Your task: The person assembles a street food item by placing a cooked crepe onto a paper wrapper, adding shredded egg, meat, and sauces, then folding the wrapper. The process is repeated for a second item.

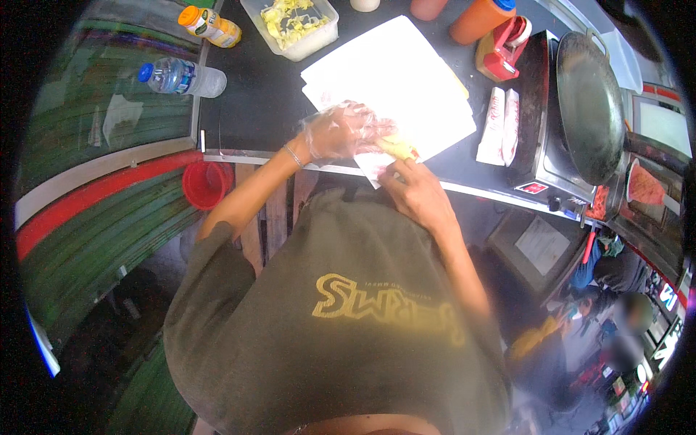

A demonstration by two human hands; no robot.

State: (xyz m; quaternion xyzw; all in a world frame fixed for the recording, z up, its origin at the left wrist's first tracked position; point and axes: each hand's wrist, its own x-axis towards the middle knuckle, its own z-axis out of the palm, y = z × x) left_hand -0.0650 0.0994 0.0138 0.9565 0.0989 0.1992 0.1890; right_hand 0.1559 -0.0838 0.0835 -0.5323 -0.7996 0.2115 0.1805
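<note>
My left hand (341, 130), in a clear plastic glove, presses a yellow roll of food (397, 148) onto a sheet of white paper (395, 80) at the near edge of the black counter (254, 94). My bare right hand (415, 190) holds the paper's near corner (373, 168) right below the roll. The paper lies on a stack of similar white sheets.
A clear tub of yellow shreds (293, 23), an orange-capped bottle (210, 26) and a water bottle (181, 76) stand at the back left. Orange sauce bottles (480, 18), a red tape dispenser (504, 47), wrapped packets (500, 125) and a dark round griddle pan (589, 105) are on the right. A red bucket (206, 183) hangs below.
</note>
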